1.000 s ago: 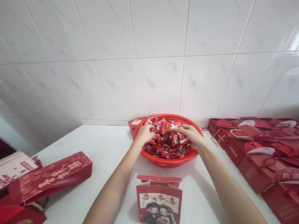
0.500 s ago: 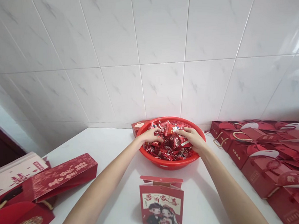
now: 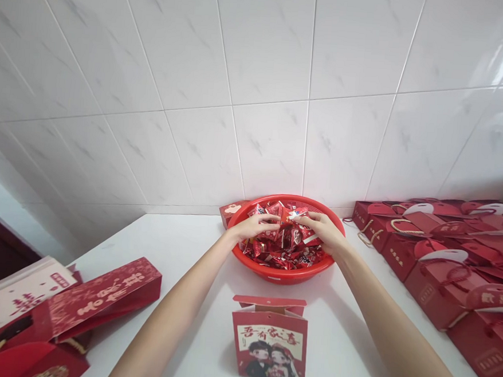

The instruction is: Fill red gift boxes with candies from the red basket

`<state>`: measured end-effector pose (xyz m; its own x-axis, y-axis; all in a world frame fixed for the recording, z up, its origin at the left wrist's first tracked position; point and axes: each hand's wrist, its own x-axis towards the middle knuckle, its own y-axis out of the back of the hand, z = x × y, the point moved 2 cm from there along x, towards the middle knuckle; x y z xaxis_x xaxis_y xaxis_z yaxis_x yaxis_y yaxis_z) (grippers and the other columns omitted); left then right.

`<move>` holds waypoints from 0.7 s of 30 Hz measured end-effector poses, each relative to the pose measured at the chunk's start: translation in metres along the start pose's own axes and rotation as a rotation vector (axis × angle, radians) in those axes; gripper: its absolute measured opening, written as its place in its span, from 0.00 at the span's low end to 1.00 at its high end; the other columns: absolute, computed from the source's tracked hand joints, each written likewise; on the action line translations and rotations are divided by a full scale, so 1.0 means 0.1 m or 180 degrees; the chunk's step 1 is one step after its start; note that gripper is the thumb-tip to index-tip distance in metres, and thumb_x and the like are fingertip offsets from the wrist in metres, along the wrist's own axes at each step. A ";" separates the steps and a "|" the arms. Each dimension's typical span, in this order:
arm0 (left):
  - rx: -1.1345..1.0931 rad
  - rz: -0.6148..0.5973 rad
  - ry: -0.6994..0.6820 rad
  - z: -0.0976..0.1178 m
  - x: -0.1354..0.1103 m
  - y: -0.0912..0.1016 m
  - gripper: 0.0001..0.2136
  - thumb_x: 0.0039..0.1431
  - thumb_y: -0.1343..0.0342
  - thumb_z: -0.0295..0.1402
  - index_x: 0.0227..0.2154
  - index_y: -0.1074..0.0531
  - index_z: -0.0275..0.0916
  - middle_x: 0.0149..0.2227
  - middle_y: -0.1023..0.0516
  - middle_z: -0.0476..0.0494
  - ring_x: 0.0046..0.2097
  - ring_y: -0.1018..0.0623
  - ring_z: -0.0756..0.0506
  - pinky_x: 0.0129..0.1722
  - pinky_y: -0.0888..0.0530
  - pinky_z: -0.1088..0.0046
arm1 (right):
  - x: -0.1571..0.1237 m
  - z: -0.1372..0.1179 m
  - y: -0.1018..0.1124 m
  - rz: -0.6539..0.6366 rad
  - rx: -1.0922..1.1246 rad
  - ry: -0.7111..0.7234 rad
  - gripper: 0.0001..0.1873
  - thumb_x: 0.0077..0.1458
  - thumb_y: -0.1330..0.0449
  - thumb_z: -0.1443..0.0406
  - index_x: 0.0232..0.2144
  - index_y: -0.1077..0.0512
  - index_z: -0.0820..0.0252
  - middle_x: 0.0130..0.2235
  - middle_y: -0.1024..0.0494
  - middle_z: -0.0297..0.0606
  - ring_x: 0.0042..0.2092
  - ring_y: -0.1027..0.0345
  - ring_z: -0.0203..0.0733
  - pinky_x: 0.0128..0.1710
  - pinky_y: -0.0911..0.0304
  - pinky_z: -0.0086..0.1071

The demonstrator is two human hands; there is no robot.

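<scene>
A red plastic basket (image 3: 282, 280) holds a heap of small red wrapped candies (image 3: 291, 238). Both of my hands reach into it from the front. At the left side of the heap, the thumb and fingers of my left hand (image 3: 252, 226) close on a red candy packet, partly hidden by the fingers. My right hand (image 3: 325, 230) pinches a red-and-white candy packet (image 3: 296, 213) at the upper right of the heap. In front of the basket, between my forearms, stands a red paper gift box (image 3: 268, 350) with a cartoon couple on it, its top flaps raised.
Rows of red gift boxes (image 3: 434, 282) with rope handles fill the right side of the white table (image 3: 188, 236). More boxes (image 3: 110, 293) lie at the left front. A small red box (image 3: 229, 211) sits behind the basket, near the tiled wall (image 3: 271, 149).
My left thumb and fingers have come closer together and moved slightly toward the middle of the heap. The right hand stays at its packet. The view has shifted slightly.
</scene>
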<state>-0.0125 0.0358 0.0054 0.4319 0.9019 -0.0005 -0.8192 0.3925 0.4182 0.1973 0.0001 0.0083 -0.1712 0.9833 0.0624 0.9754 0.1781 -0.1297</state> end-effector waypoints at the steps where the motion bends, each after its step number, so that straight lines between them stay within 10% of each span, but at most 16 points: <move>1: 0.0078 0.0105 -0.0061 0.01 0.00 0.00 0.19 0.50 0.35 0.38 0.46 0.22 0.39 0.41 0.17 0.41 0.46 0.20 0.41 0.48 0.26 0.64 | 0.00 -0.01 0.00 -0.0003 0.0006 0.0008 0.07 0.45 0.31 0.62 0.26 0.21 0.61 0.28 0.20 0.35 0.28 0.30 0.35 0.22 0.35 0.24; 8: 0.0435 0.0787 -0.0594 0.05 -0.07 0.02 0.08 0.48 0.41 0.30 0.31 0.19 0.40 0.33 0.17 0.45 0.38 0.19 0.43 0.42 0.24 0.66 | -0.03 -0.03 -0.03 0.0006 -0.0009 -0.0027 0.09 0.44 0.31 0.61 0.27 0.21 0.61 0.27 0.20 0.35 0.28 0.30 0.36 0.24 0.36 0.25; 15: 0.1234 -0.1308 0.0027 0.16 -0.19 -0.19 0.24 0.41 0.32 0.35 0.45 0.19 0.42 0.43 0.18 0.45 0.45 0.21 0.41 0.41 0.27 0.72 | 0.00 -0.02 -0.01 -0.0032 0.0009 0.0045 0.12 0.41 0.30 0.59 0.27 0.22 0.61 0.31 0.19 0.36 0.31 0.28 0.37 0.30 0.34 0.27; 21: 0.1780 -0.1041 -0.0025 0.17 -0.17 -0.23 0.20 0.47 0.36 0.32 0.46 0.20 0.41 0.46 0.19 0.46 0.47 0.23 0.42 0.45 0.29 0.73 | 0.03 0.02 0.02 0.0001 -0.0098 0.0137 0.12 0.42 0.31 0.58 0.27 0.21 0.60 0.32 0.19 0.36 0.33 0.28 0.38 0.33 0.34 0.29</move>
<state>0.0052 0.0083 0.0109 0.6304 0.7494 -0.2023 -0.3255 0.4918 0.8076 0.1987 0.0040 0.0062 -0.1653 0.9806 0.1050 0.9794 0.1757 -0.0993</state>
